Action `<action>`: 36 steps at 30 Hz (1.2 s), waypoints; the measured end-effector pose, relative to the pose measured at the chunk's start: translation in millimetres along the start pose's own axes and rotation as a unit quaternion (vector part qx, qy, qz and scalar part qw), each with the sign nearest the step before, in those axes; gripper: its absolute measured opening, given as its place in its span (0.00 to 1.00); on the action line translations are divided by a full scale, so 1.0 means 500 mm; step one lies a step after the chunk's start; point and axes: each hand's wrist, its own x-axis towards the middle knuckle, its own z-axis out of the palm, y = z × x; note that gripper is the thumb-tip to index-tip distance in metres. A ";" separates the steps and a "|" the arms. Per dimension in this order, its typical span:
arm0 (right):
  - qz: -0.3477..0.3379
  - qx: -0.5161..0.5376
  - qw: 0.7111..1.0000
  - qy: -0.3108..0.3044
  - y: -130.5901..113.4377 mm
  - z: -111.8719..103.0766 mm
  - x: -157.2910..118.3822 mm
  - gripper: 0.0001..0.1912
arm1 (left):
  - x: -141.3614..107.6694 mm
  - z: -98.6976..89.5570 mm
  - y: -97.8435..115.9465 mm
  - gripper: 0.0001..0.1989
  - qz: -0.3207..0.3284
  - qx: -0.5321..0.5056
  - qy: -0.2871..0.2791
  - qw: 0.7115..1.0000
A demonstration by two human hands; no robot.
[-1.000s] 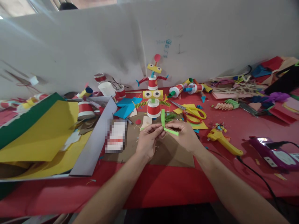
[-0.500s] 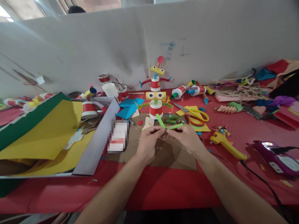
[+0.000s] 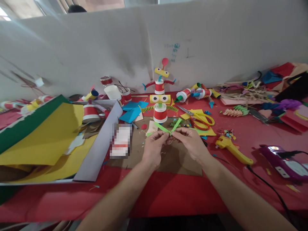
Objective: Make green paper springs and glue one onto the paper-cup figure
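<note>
My left hand (image 3: pixel 154 145) and my right hand (image 3: pixel 189 141) meet above the brown cardboard sheet (image 3: pixel 179 163), thumbs and fingers pinched close together. Between them they grip green paper strips (image 3: pixel 178 124) that cross at the fingertips, two ends pointing up and apart in a V. The fold itself is partly hidden by my fingers. Just beyond stands a paper-cup figure (image 3: pixel 160 114) with a yellow tube head, big eyes and springy green arms. A folded green paper spring (image 3: pixel 176 123) lies behind my hands.
Scissors (image 3: pixel 202 120) with red and yellow handles lie on yellow paper at the right. Farther right are a yellow glue gun (image 3: pixel 234 150) and a purple power strip (image 3: pixel 285 163) with cords. An open box (image 3: pixel 96 157) of coloured paper fills the left. A second cup figure (image 3: pixel 159 86) stands behind.
The green strip ends have swung: one now leans up to the left, the other stands up to the right instead of lying nearly flat. Both hands stay in nearly the same place.
</note>
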 end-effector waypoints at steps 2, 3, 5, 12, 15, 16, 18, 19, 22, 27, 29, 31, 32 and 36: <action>-0.002 0.013 1.000 -0.001 0.003 0.005 -0.003 0.11 | -0.003 0.003 -0.004 0.07 0.023 0.000 0.015 1.000; -0.007 0.017 1.000 -0.002 0.004 0.007 -0.004 0.10 | -0.004 0.004 -0.007 0.07 0.031 -0.001 0.018 0.999; -0.023 0.021 1.000 -0.001 0.006 0.010 -0.007 0.09 | -0.006 0.006 -0.010 0.07 0.038 -0.006 0.018 0.999; -0.015 0.007 1.000 0.000 -0.008 -0.004 0.000 0.07 | 0.001 -0.007 0.000 0.05 -0.035 -0.061 -0.018 0.997; 0.005 -0.005 1.000 -0.023 -0.017 -0.013 0.003 0.07 | 0.009 -0.014 0.008 0.04 -0.091 -0.063 -0.021 0.994; 0.006 -0.007 1.000 -0.029 -0.018 -0.015 0.003 0.07 | 0.010 -0.014 0.010 0.04 -0.097 -0.060 -0.022 0.993; 0.005 -0.013 0.999 -0.037 -0.020 -0.019 0.002 0.08 | 0.011 -0.014 0.013 0.05 -0.102 -0.050 -0.023 0.993; 0.003 -0.021 0.999 -0.040 -0.020 -0.020 0.002 0.08 | 0.011 -0.013 0.013 0.05 -0.102 -0.044 -0.023 0.994; -0.010 -0.064 0.997 -0.037 -0.021 -0.023 0.000 0.10 | 0.010 -0.012 0.014 0.07 -0.093 -0.027 -0.027 0.995; -0.085 -0.147 0.984 -0.055 -0.025 -0.024 -0.001 0.09 | 0.010 -0.014 0.009 0.10 -0.050 -0.019 -0.036 0.998; -0.112 -0.145 0.981 -0.067 -0.022 -0.022 0.000 0.08 | 0.011 -0.013 0.006 0.12 -0.032 -0.024 -0.035 0.999; -0.120 -0.110 0.984 -0.071 -0.015 -0.017 0.000 0.11 | 0.011 -0.009 0.004 0.13 -0.014 -0.032 -0.026 0.999; -0.114 -0.086 0.987 -0.066 -0.011 -0.014 -0.001 0.13 | 0.011 -0.007 0.002 0.13 -0.005 -0.038 -0.019 0.999; -0.068 0.002 0.997 -0.029 -0.001 0.000 -0.006 0.13 | 0.007 0.002 -0.002 0.11 0.028 -0.082 0.002 0.996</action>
